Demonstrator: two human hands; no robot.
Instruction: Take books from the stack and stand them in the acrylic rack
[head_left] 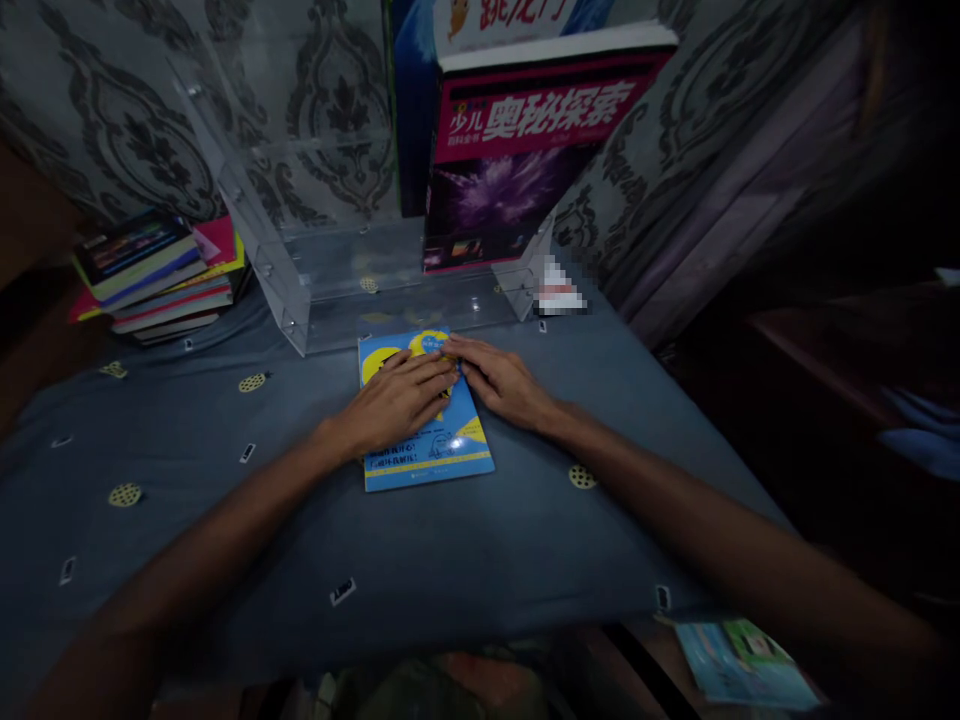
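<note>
A thin blue and yellow book [442, 455] lies flat on the blue cloth-covered table [225, 520], just in front of a clear acrylic book stand [330, 270]. My left hand [397, 400] rests palm down on the book's cover, fingers stretched out flat. My right hand [499, 378] lies beside it on the book's right edge, fingers flat and pointing left, touching the left hand's fingertips. Inside the stand a large pink and purple book [517, 160] stands upright against the right side.
A pile of several books [161, 275] sits at the back left of the table. A patterned grey wall [97, 120] is behind. Another light blue book [739, 660] lies low at the bottom right, off the table. The right side is dark.
</note>
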